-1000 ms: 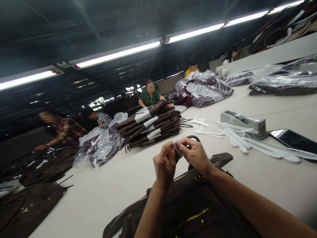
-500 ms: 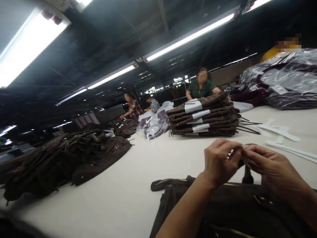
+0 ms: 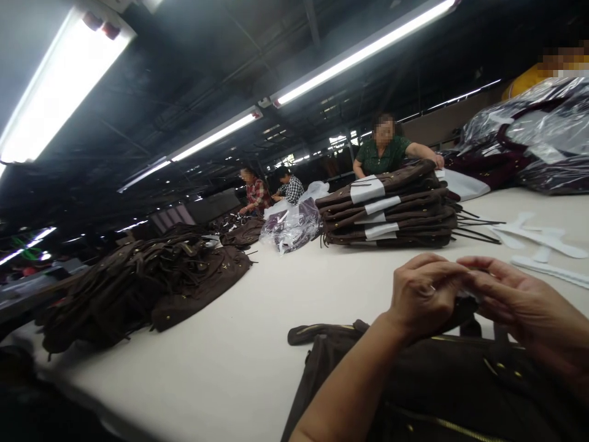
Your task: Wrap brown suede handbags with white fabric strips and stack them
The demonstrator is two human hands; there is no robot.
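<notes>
Just above the dark brown bag (image 3: 442,387), the left hand (image 3: 426,294) and the right hand (image 3: 510,294) meet with bent fingers, their tips pinched together on a small pale piece (image 3: 473,296) at the bag's dark handle (image 3: 469,325). The fingers hide most of the piece, so its shape cannot be told. Below the grip, the bag lies on the pale table (image 3: 207,374), a brass-coloured zip (image 3: 460,428) across its front; both forearms reach over it.

Beyond the grip stands a stack of brown bags (image 3: 391,215) with white bands (image 3: 381,230) around them and thin dark cords sticking out at its right. Behind that stack a person in a green shirt (image 3: 381,156) reaches one hand to its top. Right of the stack and past the right hand, white strips (image 3: 543,239) lie loosely crossed, with a plastic-wrapped pile (image 3: 552,141) farther back.

Well to the left of the grip is a heap of brown bags (image 3: 124,288). Between heap and stack sits a clear plastic bundle (image 3: 294,224), two people in checked shirts (image 3: 271,190) behind it.
</notes>
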